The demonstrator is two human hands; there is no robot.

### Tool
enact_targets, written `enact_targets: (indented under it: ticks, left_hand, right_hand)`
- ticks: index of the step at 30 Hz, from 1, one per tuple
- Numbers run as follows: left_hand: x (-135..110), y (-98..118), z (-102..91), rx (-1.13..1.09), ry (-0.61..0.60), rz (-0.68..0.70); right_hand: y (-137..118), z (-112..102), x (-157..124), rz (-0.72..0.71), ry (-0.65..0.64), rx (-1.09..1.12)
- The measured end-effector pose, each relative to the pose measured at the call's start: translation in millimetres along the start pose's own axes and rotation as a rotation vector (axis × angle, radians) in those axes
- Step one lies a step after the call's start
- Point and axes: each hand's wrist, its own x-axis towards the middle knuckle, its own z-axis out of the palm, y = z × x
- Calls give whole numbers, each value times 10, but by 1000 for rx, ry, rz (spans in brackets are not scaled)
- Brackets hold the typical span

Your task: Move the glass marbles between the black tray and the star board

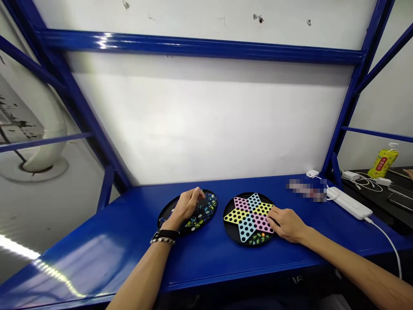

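Observation:
My left hand [188, 203] hovers over a round black tray [166, 209] of glass marbles [210, 201], its thumb and fingers pinched together. What they hold, if anything, is too small to tell. A star-shaped Chinese checkers board [248, 215], with pink, yellow and blue points full of round holes, lies on a second black tray [229, 232]. At its right side, my right hand [285, 223] has fingers curled onto the edge of the board. Several green marbles and an orange bit [258, 238] sit on that tray below the star.
Both trays rest on a blue tabletop [203, 262] within a blue metal frame. A white power strip [350, 202] with a cable lies at the right. Beyond it, a black table holds a yellow-labelled bottle [383, 161], chargers and phones. Another person's fingers show at the far right edge.

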Motion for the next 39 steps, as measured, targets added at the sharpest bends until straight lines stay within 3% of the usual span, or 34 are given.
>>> enact_targets:
  ticks: [28, 39]
  left_hand:
    - [-5, 7, 23, -14, -25, -12]
    - [-9, 19, 21, -15, -32, -27]
  right_hand:
    - [42, 48, -53, 35, 2, 4]
    - [-36, -80, -9, 40, -128, 3]
